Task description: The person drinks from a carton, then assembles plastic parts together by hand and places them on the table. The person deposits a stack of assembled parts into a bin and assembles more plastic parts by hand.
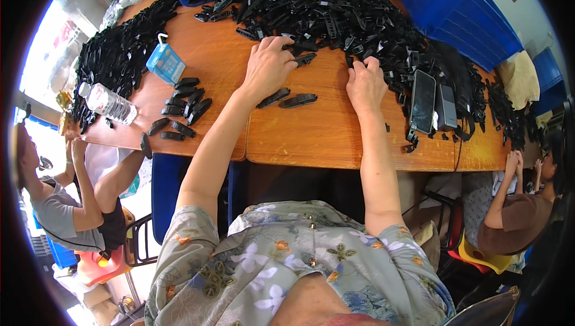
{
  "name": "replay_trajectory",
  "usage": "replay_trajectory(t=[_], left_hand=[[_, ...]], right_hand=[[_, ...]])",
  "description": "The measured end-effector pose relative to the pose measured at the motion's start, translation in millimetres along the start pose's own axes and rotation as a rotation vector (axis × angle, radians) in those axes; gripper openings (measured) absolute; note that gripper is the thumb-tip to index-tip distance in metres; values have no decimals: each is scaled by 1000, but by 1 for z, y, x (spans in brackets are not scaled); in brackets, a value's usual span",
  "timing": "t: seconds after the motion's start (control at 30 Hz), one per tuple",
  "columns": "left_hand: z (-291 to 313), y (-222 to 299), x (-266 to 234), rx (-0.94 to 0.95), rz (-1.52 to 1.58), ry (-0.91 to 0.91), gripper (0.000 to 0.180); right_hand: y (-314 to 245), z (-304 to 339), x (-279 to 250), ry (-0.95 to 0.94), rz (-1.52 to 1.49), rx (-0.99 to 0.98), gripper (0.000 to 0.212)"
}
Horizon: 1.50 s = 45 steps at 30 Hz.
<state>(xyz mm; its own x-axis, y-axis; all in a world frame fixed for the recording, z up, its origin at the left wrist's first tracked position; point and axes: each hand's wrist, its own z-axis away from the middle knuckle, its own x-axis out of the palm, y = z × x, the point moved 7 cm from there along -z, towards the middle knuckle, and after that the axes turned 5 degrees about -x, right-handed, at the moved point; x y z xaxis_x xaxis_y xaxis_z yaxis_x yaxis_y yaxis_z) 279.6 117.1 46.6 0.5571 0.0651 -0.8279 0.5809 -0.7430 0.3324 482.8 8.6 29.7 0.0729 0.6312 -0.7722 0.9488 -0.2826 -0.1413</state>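
Note:
My left hand point(269, 67) is at the edge of a large heap of small black plastic parts point(335, 17). Its fingers are bent together around one end of a black plastic part point(305, 59). To the right, my right hand point(366, 85) has its fingers curled in against the heap's near edge. Whatever those fingertips hold is hidden. Two loose black clip-like parts point(298, 100) lie on the wooden table point(317, 137) between my forearms. Left of my left forearm is a group of similar longish black pieces point(193, 101).
A blue-white drink carton point(166, 63) with a straw and a clear bottle point(111, 104) lying tilted are at the left. A phone point(423, 101) and a grey device point(446, 107) lie at the right. A blue crate point(461, 17) stands behind. People sit at both sides.

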Motion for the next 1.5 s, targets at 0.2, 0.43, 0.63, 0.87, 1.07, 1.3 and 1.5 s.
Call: replay_trajectory(t=[0.2, 0.43, 0.63, 0.87, 1.07, 1.3, 1.5], left_hand=[[33, -1, -17, -115, 159, -6, 20], [38, -33, -9, -339, 440, -140, 19], [33, -31, -16, -310, 429, -1, 26], [37, -16, -6, -89, 496, -69, 24], [31, -31, 1, -381, 505, -168, 25], [31, -28, -7, -160, 296, 60, 27], [32, -33, -6, -234, 327, -26, 28]], right_hand=[[-24, 1, 11, 42, -426, -254, 12], [-60, 8, 14, -316, -929, -215, 23], [-55, 8, 11, -216, -877, -122, 22], [-71, 6, 0, -292, -1024, -138, 13], [-57, -11, -13, -203, -601, -544, 30], [-50, 1, -8, -298, -569, -373, 22], [-71, -1, -6, -575, -498, -101, 23]])
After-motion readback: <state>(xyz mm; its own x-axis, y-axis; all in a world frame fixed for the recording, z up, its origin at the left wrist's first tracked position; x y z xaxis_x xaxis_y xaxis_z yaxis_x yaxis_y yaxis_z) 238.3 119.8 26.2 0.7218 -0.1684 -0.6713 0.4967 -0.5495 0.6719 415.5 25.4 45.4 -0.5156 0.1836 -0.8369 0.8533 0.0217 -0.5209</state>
